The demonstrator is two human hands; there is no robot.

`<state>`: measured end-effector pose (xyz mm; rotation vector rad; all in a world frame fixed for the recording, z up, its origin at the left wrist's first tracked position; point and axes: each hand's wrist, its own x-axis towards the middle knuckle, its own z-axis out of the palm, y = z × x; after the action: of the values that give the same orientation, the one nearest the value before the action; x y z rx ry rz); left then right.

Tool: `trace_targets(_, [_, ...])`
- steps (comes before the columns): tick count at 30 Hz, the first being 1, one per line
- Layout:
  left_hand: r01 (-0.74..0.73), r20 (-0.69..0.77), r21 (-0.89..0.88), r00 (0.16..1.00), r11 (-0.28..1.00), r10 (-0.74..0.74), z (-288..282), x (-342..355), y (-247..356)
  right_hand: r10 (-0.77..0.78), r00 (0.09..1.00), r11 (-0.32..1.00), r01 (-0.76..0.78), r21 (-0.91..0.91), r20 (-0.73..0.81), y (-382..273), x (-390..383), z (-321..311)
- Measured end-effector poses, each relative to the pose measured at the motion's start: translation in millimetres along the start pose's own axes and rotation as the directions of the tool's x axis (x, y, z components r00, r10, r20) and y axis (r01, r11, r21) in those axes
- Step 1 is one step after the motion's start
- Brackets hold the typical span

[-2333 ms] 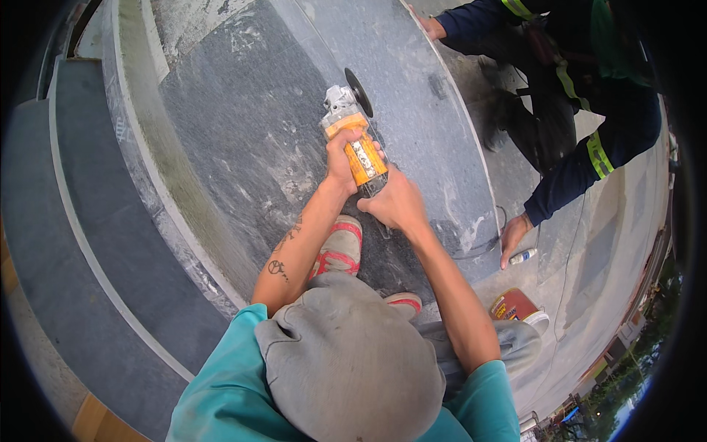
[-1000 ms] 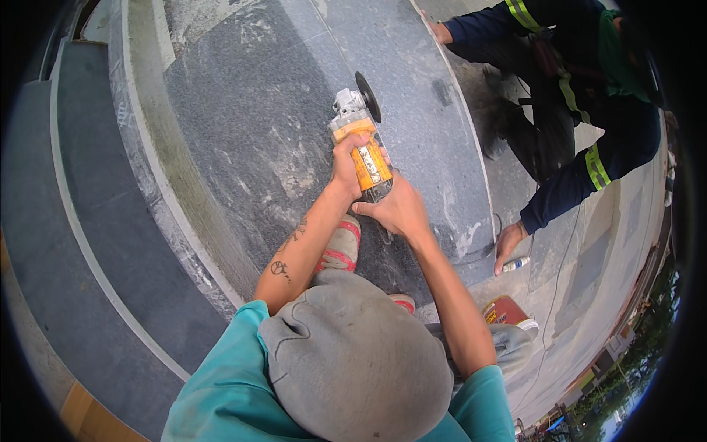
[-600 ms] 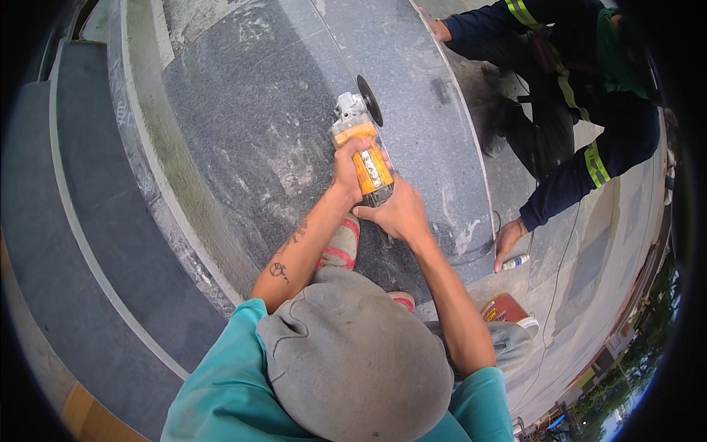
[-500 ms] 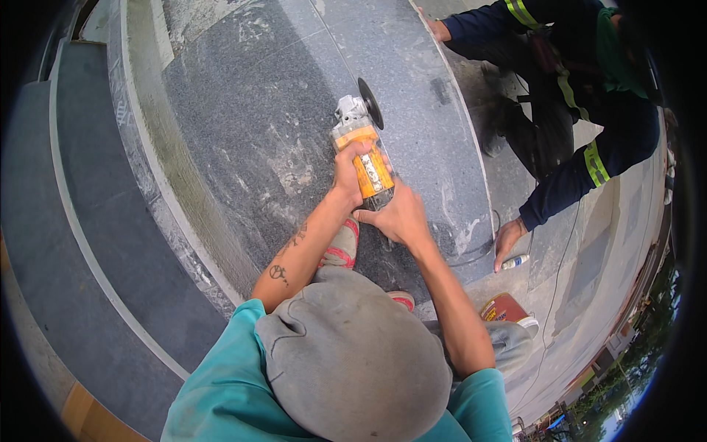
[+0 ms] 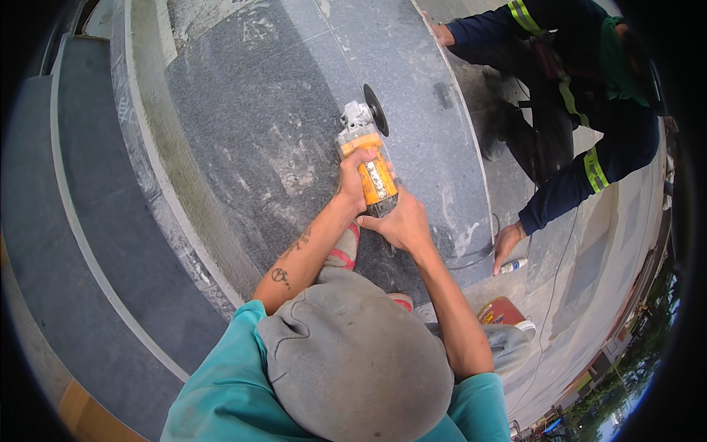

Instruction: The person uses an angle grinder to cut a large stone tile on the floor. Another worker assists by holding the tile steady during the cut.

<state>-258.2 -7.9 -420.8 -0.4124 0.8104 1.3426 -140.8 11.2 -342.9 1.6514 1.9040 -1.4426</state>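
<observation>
An orange angle grinder [image 5: 377, 180] with a silver head and a thin black disc [image 5: 375, 110] is gripped in both my hands over the grey stone slab [image 5: 280, 96]. My left hand [image 5: 353, 179] wraps the orange body. Behind it, my right hand [image 5: 405, 219] is closed around the dark rear end. The disc stands on edge, in line with a thin straight line [image 5: 341, 46] on the slab; whether it touches the stone I cannot tell. A co-worker's hand [image 5: 508, 244] rests by the slab's right edge, and their other hand [image 5: 442, 33] is at its far edge.
The co-worker [image 5: 567, 96] crouches at the right in dark clothes with reflective bands. A small white bottle [image 5: 513, 266] and a red-brown bucket [image 5: 504, 311] are near the slab's right corner. A cable [image 5: 552, 295] runs along the pavement. Dark steps [image 5: 110, 184] descend on the left, past a concrete ledge.
The grinder and both my hands have shifted slightly right and back toward me. The co-worker's hands stay at the slab's edge.
</observation>
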Motion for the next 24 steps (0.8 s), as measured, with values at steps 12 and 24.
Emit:
trace_targets(12, [0.034, -0.023, -0.010, 0.999, 0.999, -0.035, -1.4, -6.7, -9.5, 0.050, 0.999, 0.999, -0.050, -0.005, 0.016, 2.2, -8.7, -2.4])
trace_targets(24, [-0.029, 0.031, 0.008, 0.999, 1.000, 0.029, -3.5, 17.9, 13.8, -0.068, 0.997, 0.997, 0.069, 0.019, -0.029, -2.5, 20.9, 2.6])
